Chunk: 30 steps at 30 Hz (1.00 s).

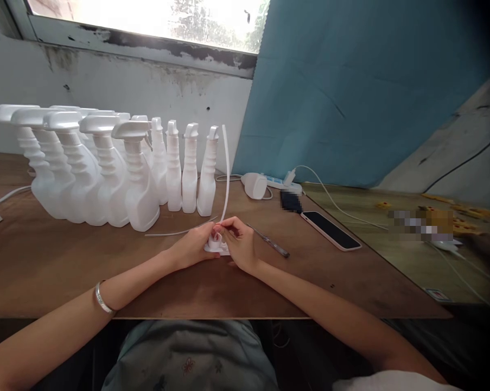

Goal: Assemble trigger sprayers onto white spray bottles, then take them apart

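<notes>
My left hand (193,245) is closed around a white plastic spray head (215,242), held low over the brown table top. From the other side, my right hand (241,243) pinches the lower end of a thin white dip tube (227,174) at the spray head. The tube rises upright from the fingers and bends slightly. Fingers cover the place where tube and head meet, so I cannot tell how far in the tube sits. Beside my left hand, another thin white tube (163,234) lies flat. A slim dark-handled tool (271,242) lies just right of my right hand.
Several white spray bottles (141,203) with trigger heads stand in rows at the back left. A white plug-like adapter (254,185), a power strip (285,183) with cables and a phone (331,230) are on the right. A blue curtain (330,92) hangs behind.
</notes>
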Motion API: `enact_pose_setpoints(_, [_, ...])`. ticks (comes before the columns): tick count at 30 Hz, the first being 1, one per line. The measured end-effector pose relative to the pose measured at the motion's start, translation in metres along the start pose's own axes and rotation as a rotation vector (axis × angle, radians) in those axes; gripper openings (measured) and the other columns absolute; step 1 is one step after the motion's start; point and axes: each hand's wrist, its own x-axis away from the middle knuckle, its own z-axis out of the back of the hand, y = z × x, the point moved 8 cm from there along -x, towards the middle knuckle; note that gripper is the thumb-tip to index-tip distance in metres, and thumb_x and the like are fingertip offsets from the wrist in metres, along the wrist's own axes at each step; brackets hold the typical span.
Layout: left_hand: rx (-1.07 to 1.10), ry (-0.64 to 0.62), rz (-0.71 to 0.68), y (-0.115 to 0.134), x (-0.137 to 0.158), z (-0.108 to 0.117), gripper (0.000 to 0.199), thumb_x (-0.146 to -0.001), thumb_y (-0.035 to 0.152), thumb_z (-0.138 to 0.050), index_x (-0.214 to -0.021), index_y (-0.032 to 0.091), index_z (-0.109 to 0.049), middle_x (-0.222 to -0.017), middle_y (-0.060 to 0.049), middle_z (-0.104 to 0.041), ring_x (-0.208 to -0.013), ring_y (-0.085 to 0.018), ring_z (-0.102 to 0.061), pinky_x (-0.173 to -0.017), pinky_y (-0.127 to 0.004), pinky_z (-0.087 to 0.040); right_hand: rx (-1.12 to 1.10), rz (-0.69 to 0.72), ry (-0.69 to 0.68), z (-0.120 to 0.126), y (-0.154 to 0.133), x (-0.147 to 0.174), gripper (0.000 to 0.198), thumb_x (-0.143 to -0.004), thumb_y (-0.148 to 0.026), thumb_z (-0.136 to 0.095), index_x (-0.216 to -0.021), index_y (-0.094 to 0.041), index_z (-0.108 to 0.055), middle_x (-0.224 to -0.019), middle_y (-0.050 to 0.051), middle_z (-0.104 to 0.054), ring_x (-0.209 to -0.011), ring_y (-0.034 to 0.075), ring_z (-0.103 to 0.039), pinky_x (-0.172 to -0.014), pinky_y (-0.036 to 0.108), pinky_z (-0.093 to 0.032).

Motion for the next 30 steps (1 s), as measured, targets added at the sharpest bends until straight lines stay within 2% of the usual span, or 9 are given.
enact_pose_setpoints(6, [0.011, -0.004, 0.014, 0.000, 0.000, 0.000, 0.035, -0.067, 0.034, -0.066, -0.088, 0.019, -0.043, -0.085, 0.000, -0.052, -0.075, -0.016, -0.051, -0.067, -0.027, -0.040, 0.125, 0.103, 0.029, 0.001, -0.013, 0.000, 0.013, -0.076, -0.031, -0.060, -0.071, -0.019, -0.057, -0.063, -0.002, -0.058, -0.057, 0.010, -0.051, -0.056, 0.023, -0.041])
enact_pose_setpoints(15, [0.011, -0.019, -0.003, 0.002, 0.001, 0.000, 0.035, -0.067, 0.033, -0.066, -0.089, 0.019, -0.043, -0.088, 0.000, -0.052, -0.079, -0.017, -0.051, -0.069, -0.028, -0.041, 0.083, 0.073, -0.001, -0.002, -0.008, 0.002, 0.017, -0.077, -0.034, -0.058, -0.072, -0.018, -0.057, -0.061, -0.001, -0.057, -0.055, 0.010, -0.050, -0.053, 0.023, -0.041])
enact_pose_setpoints(23, [0.025, -0.009, 0.024, -0.002, 0.001, -0.003, 0.034, -0.067, 0.035, -0.066, -0.088, 0.019, -0.044, -0.089, -0.001, -0.054, -0.080, -0.018, -0.054, -0.068, -0.028, -0.041, 0.213, 0.164, -0.008, -0.002, -0.019, 0.004, 0.016, -0.078, -0.031, -0.057, -0.069, -0.018, -0.056, -0.060, -0.002, -0.056, -0.053, 0.009, -0.046, -0.052, 0.023, -0.038])
enact_pose_setpoints(30, [0.004, 0.006, 0.035, -0.002, 0.002, -0.002, 0.028, -0.069, 0.033, -0.063, -0.087, 0.018, -0.047, -0.085, -0.001, -0.054, -0.077, -0.017, -0.054, -0.068, -0.027, -0.042, 0.316, 0.300, -0.021, -0.006, -0.028, 0.011, 0.018, -0.079, -0.031, -0.057, -0.065, -0.019, -0.054, -0.060, -0.002, -0.051, -0.054, 0.009, -0.044, -0.053, 0.023, -0.038])
